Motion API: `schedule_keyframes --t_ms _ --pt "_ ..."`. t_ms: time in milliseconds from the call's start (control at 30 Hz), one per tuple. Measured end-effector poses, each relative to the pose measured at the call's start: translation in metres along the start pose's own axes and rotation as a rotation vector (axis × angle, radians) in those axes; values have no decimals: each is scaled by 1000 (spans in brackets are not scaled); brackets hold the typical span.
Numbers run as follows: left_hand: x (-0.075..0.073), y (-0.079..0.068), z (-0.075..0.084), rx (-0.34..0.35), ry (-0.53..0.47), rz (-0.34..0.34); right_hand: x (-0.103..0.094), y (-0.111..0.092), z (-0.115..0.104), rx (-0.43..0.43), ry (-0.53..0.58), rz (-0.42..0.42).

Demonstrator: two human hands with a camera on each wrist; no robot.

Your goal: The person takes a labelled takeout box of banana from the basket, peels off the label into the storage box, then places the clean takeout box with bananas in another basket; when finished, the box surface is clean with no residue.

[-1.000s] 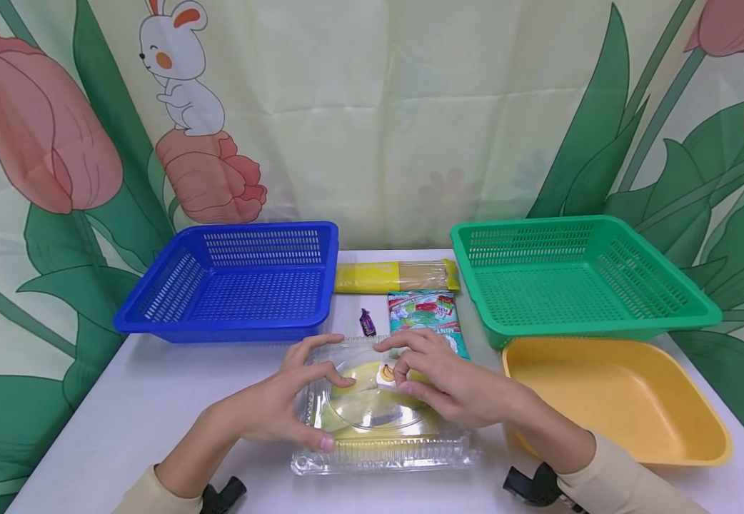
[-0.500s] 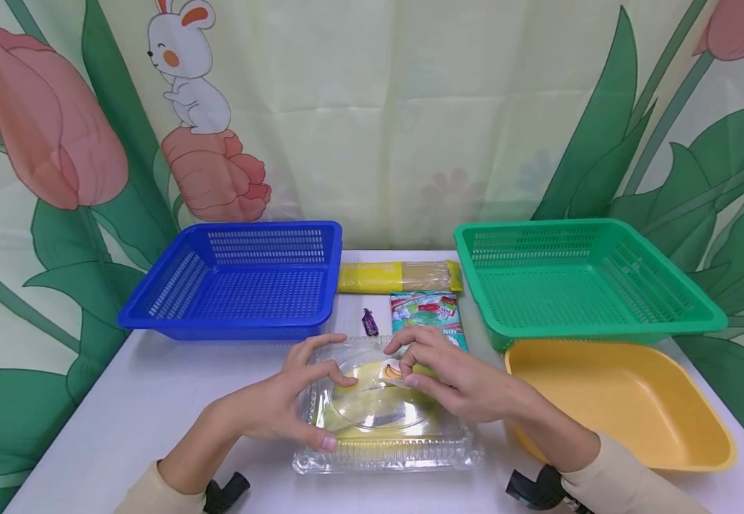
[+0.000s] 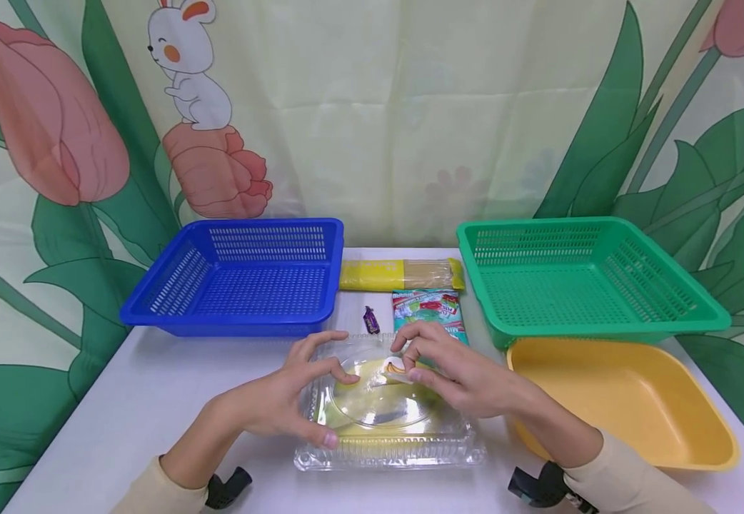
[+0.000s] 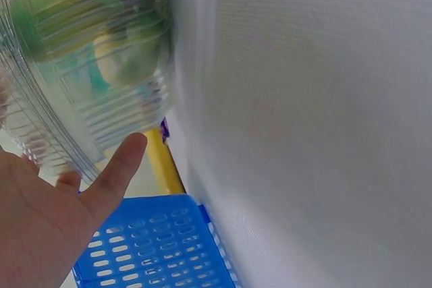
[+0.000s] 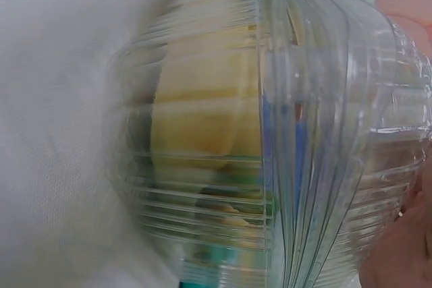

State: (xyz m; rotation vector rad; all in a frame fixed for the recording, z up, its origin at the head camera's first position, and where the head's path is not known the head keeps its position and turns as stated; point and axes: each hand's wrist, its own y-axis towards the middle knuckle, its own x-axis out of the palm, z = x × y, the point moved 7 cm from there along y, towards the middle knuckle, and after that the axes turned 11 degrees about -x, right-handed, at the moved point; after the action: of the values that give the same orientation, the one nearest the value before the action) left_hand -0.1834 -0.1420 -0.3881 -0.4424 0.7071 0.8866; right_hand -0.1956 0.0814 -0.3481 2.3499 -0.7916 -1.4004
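A clear plastic clamshell box (image 3: 390,457) with yellow and green bananas (image 4: 128,59) inside stands at the table's front middle, its lid down. My left hand (image 3: 282,403) spreads over the box's left side, index fingertip on the lid and thumb at the front rim. In the left wrist view a straight finger (image 4: 121,163) lies along the ribbed wall. My right hand (image 3: 452,371) pinches the edge of a white sticker (image 3: 394,365) with a banana picture, over the lid; the sticker stands at a tilt to the lid. The right wrist view shows mostly the box's ribbed side (image 5: 209,126).
Behind the box lie a small purple-wrapped candy (image 3: 370,320), a teal candy bag (image 3: 430,310) and a yellow noodle pack (image 3: 400,275). A blue basket (image 3: 230,330) stands back left, a green basket (image 3: 603,330) back right, and a yellow basin (image 3: 635,407) at the right.
The sticker has gone from lying nearly flat against the lid to tilted up in my right hand's pinch. My left hand has stayed in place on the box.
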Motion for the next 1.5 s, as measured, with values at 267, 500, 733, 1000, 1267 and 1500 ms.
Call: schedule_keyframes --t_ms 267,500,733,1000,1267,1500 --pt "-1 -1 0 3 3 -3 -1 0 1 0 4 13" --pt "0 0 0 0 -8 -6 -1 -1 2 31 17 27" --pt "0 0 0 -2 -9 -14 -1 -1 2 39 30 40" --pt "0 1 -1 -2 -18 -10 -2 -2 3 58 44 36" --pt "0 1 0 19 -19 -9 -4 -2 4 61 45 52" --pt "0 0 -2 17 -20 -5 -3 -1 2 41 30 57"
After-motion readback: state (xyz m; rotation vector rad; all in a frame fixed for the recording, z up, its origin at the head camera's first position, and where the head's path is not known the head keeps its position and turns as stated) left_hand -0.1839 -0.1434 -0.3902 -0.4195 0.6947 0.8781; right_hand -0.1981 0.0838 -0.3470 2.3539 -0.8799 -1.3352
